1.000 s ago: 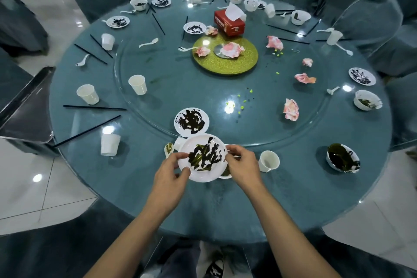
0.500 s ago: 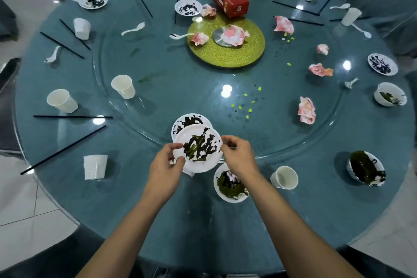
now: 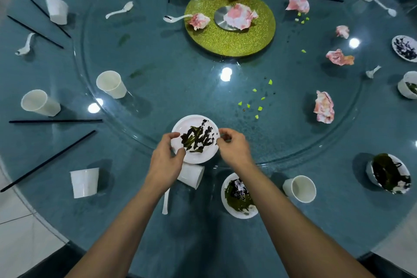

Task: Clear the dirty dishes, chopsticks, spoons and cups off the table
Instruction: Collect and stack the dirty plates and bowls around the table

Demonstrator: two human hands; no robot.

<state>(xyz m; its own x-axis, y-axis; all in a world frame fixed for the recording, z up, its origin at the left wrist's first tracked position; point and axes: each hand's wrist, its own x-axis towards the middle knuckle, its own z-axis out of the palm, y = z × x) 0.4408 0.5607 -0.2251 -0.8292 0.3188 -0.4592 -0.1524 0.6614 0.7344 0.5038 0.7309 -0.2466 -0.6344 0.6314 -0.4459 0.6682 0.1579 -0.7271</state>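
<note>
Pinched at its left rim by the left hand [image 3: 165,161], thumb on top, and at its right rim by the curled fingers of the right hand [image 3: 235,150]: a round, glossy white plate [image 3: 198,157], streaked with stringy black-green smears. Right at the near edge of the glass turntable [image 3: 180,79]; lifted or resting, hard to tell. Just below, a smooth white cup [image 3: 191,175] tipped on its side, a slim white spoon [image 3: 166,201], a bowl [image 3: 241,215] caked in green sludge. Further left, thin matte-black chopsticks [image 3: 55,121]; off right, a crumpled pink napkin [image 3: 323,107].
</note>
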